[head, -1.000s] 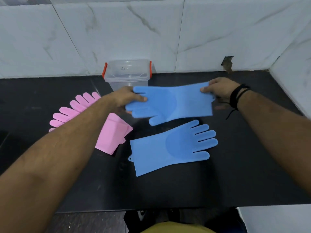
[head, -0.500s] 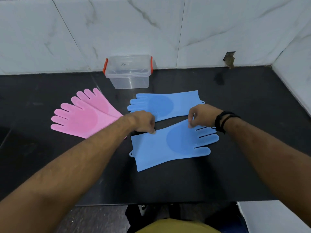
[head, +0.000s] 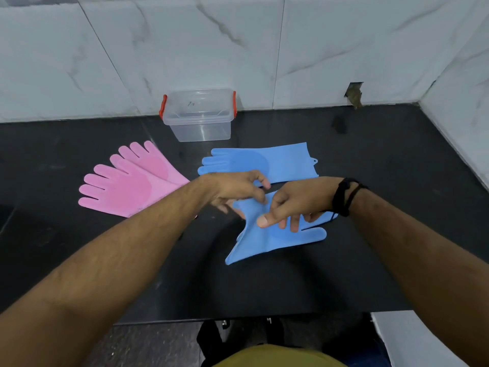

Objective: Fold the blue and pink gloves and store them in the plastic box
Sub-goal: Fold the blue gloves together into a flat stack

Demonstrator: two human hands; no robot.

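Note:
On the black counter a near blue glove is lifted and crumpled at its cuff end. My left hand pinches that glove's upper edge. My right hand grips its palm area, thumb on top. A second blue glove lies flat just beyond, fingers pointing left. Two pink gloves lie overlapped at the left, partly hidden by my left forearm. The clear plastic box with red clips stands open against the back wall.
White marble tiles line the back wall and the right side wall. A small hole breaks the back wall at the right. The counter's front edge runs below my arms, with dark floor beneath.
My hands set the far blue glove down flat and came to the near one. Now they have lifted its cuff end and drawn it toward the fingers.

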